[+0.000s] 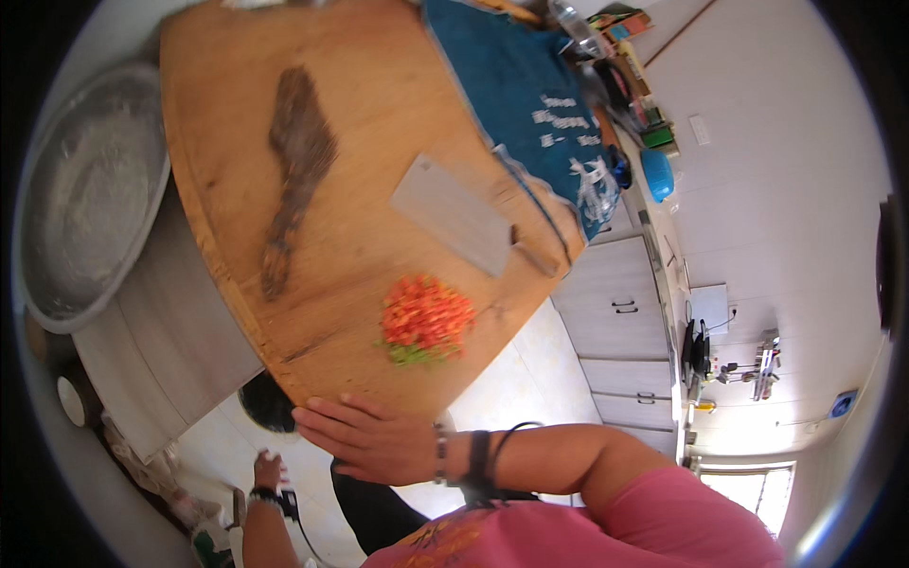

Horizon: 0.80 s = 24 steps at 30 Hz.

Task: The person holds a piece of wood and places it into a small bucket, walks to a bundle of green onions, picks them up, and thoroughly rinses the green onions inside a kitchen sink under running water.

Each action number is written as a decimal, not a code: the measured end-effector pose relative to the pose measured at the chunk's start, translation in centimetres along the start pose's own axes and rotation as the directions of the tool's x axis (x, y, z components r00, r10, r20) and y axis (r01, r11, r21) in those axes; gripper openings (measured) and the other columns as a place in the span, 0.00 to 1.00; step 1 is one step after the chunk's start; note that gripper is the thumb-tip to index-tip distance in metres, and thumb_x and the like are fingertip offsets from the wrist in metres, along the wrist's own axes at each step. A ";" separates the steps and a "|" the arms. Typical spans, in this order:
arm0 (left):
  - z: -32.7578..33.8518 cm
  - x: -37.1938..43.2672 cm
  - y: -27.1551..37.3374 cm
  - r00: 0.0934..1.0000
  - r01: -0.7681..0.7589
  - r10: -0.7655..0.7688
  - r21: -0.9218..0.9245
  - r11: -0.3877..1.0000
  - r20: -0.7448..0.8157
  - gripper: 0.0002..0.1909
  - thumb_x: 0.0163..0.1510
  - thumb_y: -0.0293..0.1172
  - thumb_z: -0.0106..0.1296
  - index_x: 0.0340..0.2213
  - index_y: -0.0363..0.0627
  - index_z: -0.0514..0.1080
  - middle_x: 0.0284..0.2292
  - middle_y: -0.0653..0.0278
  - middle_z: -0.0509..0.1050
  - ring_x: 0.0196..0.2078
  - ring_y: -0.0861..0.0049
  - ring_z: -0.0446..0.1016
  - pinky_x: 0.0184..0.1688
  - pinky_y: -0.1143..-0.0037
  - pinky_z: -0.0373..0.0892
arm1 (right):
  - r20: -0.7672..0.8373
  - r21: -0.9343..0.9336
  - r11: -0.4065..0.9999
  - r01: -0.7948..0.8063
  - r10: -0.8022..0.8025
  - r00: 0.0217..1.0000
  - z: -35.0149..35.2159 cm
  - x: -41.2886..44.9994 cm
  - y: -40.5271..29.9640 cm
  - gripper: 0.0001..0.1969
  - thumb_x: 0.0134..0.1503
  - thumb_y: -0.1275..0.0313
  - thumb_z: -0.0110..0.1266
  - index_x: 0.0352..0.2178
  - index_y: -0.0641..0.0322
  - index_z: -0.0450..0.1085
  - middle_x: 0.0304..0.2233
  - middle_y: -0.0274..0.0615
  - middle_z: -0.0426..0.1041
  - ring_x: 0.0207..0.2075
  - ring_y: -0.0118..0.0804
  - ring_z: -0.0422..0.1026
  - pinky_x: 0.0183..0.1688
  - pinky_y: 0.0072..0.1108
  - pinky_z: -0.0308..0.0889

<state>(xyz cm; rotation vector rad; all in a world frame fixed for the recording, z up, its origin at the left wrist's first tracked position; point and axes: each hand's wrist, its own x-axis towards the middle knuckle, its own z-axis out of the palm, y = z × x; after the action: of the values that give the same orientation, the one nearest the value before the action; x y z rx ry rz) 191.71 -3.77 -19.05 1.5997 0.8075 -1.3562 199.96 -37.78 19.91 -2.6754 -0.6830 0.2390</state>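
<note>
My right hand (366,437) lies palm down over the near edge of a wooden board (355,213), fingers extended and holding nothing. Away from the board, my left hand (268,470) hangs low over the floor, its fingers loosely apart with nothing visible in them. Closest to my right hand on the board is a heap of chopped red and green peppers (426,316). Beyond it a cleaver (454,216) lies flat, its handle (534,260) towards the right edge. A dark brown, long piece (302,156), apparently cured meat, lies farther left, slightly blurred.
A large metal basin (92,199) stands beyond the board's left edge, above a grey panelled surface (170,319). A teal cloth (518,85) bearing writing covers the far right side. Cabinets (618,305) and a cluttered counter run along the right. A black round container (266,405) sits below.
</note>
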 end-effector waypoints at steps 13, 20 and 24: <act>11.1 -32.7 3.7 0.922 -0.359 0.294 0.273 0.892 0.251 0.17 0.60 0.36 0.42 0.46 0.40 0.66 0.32 0.55 0.76 0.32 0.71 0.76 0.30 0.73 0.74 | -0.400 0.575 0.807 -0.138 0.424 0.812 -10.4 -18.9 0.4 0.24 0.58 0.66 0.46 0.55 0.63 0.56 0.55 0.52 0.60 0.56 0.46 0.60 0.57 0.31 0.55; 25.9 -40.9 7.8 0.855 -0.493 0.356 0.378 0.783 0.377 0.17 0.59 0.31 0.43 0.45 0.30 0.64 0.31 0.50 0.76 0.33 0.66 0.77 0.31 0.72 0.75 | -0.487 0.864 0.372 0.340 0.788 0.376 -22.7 -48.4 4.9 0.24 0.64 0.58 0.36 0.52 0.69 0.59 0.45 0.47 0.70 0.46 0.37 0.71 0.50 0.26 0.64; 33.4 -41.5 11.4 0.611 -0.782 0.410 0.436 0.447 0.677 0.16 0.59 0.35 0.44 0.43 0.34 0.67 0.31 0.54 0.76 0.33 0.70 0.77 0.32 0.73 0.74 | -0.435 0.655 0.263 0.709 0.898 0.069 -22.6 -63.7 4.5 0.26 0.64 0.54 0.34 0.48 0.68 0.62 0.40 0.48 0.72 0.43 0.40 0.72 0.47 0.29 0.66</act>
<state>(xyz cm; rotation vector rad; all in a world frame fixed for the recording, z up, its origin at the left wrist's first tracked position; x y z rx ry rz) 179.58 -36.56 22.76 1.7063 -0.7200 -1.4374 152.22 -79.73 43.46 -0.8055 0.3828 -0.9393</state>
